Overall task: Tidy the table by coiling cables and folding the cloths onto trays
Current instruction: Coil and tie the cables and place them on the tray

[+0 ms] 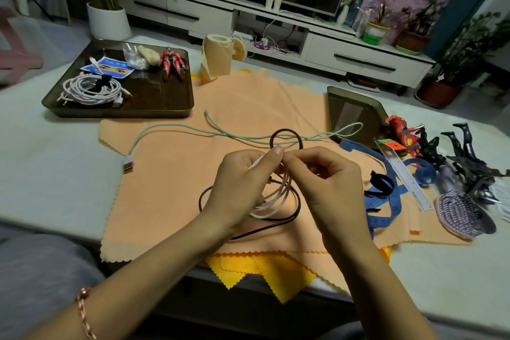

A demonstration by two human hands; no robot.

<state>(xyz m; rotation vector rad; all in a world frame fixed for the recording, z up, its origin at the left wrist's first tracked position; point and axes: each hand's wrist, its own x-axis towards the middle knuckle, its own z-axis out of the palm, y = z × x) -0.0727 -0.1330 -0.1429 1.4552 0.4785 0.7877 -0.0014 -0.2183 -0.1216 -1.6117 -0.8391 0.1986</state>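
L hand [242, 188] grips white cable coil [271, 201] — long axis near-far | R hand [325, 182] pinches black strap [284, 130]

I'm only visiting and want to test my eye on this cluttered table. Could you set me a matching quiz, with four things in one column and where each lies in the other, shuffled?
Things
1. bundled white cables
2. mint-green cable
3. pale cable coil
4. blue tape measure

Places
A. gripped in the left hand
B. next to the clear ruler
C. on the dark tray
D. loose across the orange cloth

Pairs: 1-C, 2-D, 3-A, 4-B
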